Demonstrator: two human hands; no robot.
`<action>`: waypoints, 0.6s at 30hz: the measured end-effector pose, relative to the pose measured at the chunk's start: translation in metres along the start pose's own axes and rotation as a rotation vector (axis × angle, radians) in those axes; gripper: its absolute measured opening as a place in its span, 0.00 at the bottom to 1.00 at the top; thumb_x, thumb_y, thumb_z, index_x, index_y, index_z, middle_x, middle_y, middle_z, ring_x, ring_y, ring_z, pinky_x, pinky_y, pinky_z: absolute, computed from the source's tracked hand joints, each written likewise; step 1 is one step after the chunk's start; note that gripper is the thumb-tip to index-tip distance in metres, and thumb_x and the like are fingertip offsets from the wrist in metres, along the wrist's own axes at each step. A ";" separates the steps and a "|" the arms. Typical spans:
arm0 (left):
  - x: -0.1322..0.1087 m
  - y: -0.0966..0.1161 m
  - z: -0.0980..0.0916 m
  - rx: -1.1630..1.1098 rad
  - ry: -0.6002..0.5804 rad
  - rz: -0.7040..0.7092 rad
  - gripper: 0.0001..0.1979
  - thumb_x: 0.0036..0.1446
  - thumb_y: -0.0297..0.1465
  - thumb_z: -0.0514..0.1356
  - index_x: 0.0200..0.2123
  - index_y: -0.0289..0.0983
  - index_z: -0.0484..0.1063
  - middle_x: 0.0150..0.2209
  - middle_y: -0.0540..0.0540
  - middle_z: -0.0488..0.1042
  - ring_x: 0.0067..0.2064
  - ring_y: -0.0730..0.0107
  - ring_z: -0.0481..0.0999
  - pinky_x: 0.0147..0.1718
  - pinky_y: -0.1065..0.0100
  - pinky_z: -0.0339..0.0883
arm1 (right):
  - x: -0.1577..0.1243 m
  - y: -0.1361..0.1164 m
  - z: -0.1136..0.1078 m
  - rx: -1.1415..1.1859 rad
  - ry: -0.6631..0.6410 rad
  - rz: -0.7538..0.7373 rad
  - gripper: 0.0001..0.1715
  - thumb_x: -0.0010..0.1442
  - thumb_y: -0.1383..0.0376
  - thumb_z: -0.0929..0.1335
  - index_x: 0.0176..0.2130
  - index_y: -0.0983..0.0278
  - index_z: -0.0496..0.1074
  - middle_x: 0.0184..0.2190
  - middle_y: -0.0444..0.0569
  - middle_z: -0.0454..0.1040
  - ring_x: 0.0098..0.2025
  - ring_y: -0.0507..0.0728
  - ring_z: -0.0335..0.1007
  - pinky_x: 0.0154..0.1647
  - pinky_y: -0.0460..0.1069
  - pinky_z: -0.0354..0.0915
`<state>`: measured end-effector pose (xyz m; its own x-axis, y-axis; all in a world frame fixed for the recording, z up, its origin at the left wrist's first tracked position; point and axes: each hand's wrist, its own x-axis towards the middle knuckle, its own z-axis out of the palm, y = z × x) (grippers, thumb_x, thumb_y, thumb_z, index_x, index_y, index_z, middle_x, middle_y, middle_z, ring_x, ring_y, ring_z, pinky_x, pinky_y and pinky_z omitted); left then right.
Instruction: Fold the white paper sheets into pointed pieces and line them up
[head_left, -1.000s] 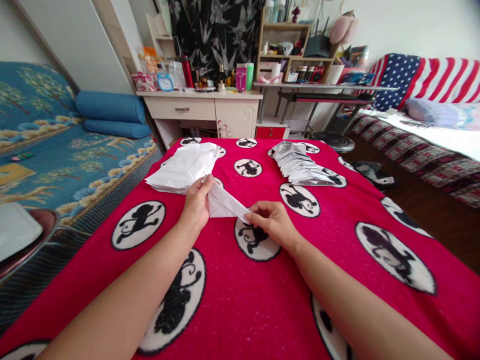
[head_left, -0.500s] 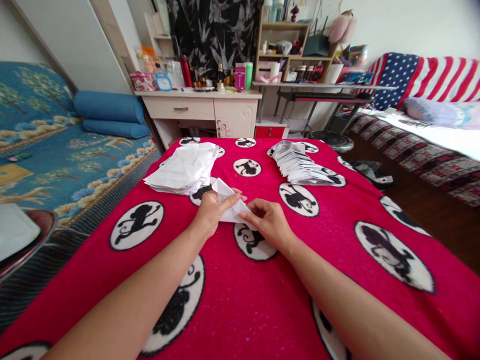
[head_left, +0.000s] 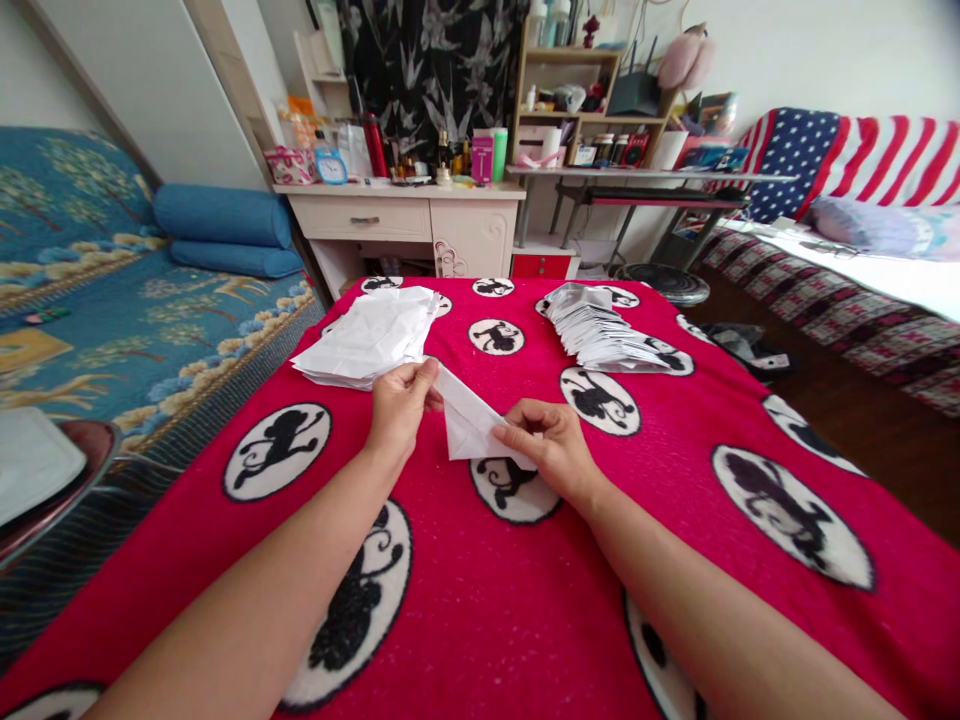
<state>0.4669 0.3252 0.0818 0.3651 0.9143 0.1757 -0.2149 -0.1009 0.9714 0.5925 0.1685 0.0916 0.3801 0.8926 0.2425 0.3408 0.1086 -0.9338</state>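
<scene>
A folded white paper [head_left: 471, 418] is held between both hands above the red cloth. My left hand [head_left: 405, 398] pinches its upper left corner between thumb and fingers. At the paper's lower right end, my right hand [head_left: 546, 438] grips it with the thumb on top. Beyond my left hand lies a stack of white paper sheets [head_left: 367, 335], loosely piled. Farther right, a row of folded white papers [head_left: 600, 330] overlaps in a fanned pile.
The red cloth [head_left: 480, 580] with black-and-white monkey ovals covers the surface under my arms. A white dresser [head_left: 390, 220] stands behind it, a blue sofa [head_left: 225, 290] at left and a bed [head_left: 885, 260] at right. A plate-like tray [head_left: 94, 455] sits at the left edge.
My left hand has moved left and slightly up to the paper's corner, so more of the paper shows. My right hand, still gripping the paper, has shifted slightly right.
</scene>
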 end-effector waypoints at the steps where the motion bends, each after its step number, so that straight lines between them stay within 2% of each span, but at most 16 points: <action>1: 0.001 0.001 -0.002 0.013 0.049 0.012 0.16 0.50 0.42 0.65 0.23 0.33 0.73 0.16 0.52 0.68 0.17 0.78 0.65 0.19 0.76 0.58 | 0.000 0.000 -0.001 -0.059 0.070 -0.028 0.15 0.55 0.61 0.69 0.21 0.64 0.66 0.17 0.40 0.61 0.21 0.49 0.55 0.23 0.46 0.51; 4: 0.000 0.005 -0.003 0.035 0.125 0.048 0.16 0.50 0.41 0.65 0.26 0.33 0.75 0.16 0.52 0.69 0.17 0.78 0.66 0.19 0.77 0.60 | 0.000 0.000 -0.004 -0.292 0.327 -0.142 0.14 0.57 0.62 0.67 0.22 0.62 0.65 0.18 0.41 0.61 0.22 0.50 0.56 0.24 0.47 0.53; 5: -0.002 0.006 -0.001 0.036 0.104 0.053 0.16 0.50 0.42 0.65 0.26 0.33 0.75 0.16 0.52 0.69 0.18 0.78 0.68 0.19 0.77 0.60 | 0.000 0.000 -0.004 -0.368 0.384 -0.186 0.13 0.57 0.63 0.67 0.23 0.62 0.64 0.19 0.42 0.62 0.23 0.50 0.56 0.25 0.47 0.54; 7: -0.009 0.007 0.007 0.018 -0.011 0.034 0.15 0.49 0.42 0.66 0.28 0.33 0.75 0.21 0.50 0.73 0.21 0.75 0.72 0.21 0.76 0.63 | 0.001 0.000 -0.003 -0.480 0.413 -0.262 0.12 0.58 0.64 0.66 0.24 0.62 0.64 0.23 0.44 0.64 0.25 0.51 0.58 0.28 0.47 0.57; 9: -0.017 0.008 0.016 -0.007 -0.174 -0.011 0.16 0.48 0.41 0.67 0.31 0.34 0.76 0.28 0.47 0.77 0.28 0.70 0.77 0.25 0.73 0.68 | 0.001 0.000 0.000 -0.526 0.373 -0.316 0.09 0.58 0.66 0.66 0.26 0.62 0.64 0.29 0.46 0.66 0.28 0.52 0.61 0.31 0.48 0.59; 11: -0.025 0.008 0.024 -0.039 -0.288 -0.072 0.17 0.48 0.42 0.67 0.34 0.33 0.77 0.32 0.45 0.78 0.33 0.66 0.78 0.30 0.70 0.71 | 0.001 0.000 0.003 -0.513 0.295 -0.362 0.07 0.57 0.67 0.66 0.27 0.62 0.64 0.34 0.48 0.68 0.33 0.53 0.64 0.34 0.48 0.61; 14: -0.032 0.010 0.029 -0.079 -0.350 -0.152 0.17 0.48 0.42 0.67 0.34 0.33 0.78 0.34 0.44 0.78 0.35 0.67 0.77 0.33 0.68 0.72 | 0.001 0.001 0.006 -0.436 0.180 -0.395 0.06 0.57 0.67 0.67 0.29 0.62 0.65 0.39 0.50 0.68 0.38 0.54 0.66 0.37 0.48 0.63; 18: -0.035 0.014 0.030 -0.042 -0.398 -0.129 0.14 0.50 0.39 0.66 0.30 0.33 0.78 0.30 0.47 0.77 0.31 0.72 0.73 0.31 0.73 0.69 | 0.002 0.002 0.005 -0.367 0.102 -0.362 0.08 0.58 0.61 0.68 0.31 0.62 0.67 0.40 0.50 0.67 0.40 0.55 0.66 0.39 0.49 0.65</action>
<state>0.4779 0.2796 0.0944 0.7112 0.6945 0.1088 -0.1784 0.0287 0.9835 0.5901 0.1725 0.0890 0.2578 0.7775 0.5736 0.7377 0.2251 -0.6365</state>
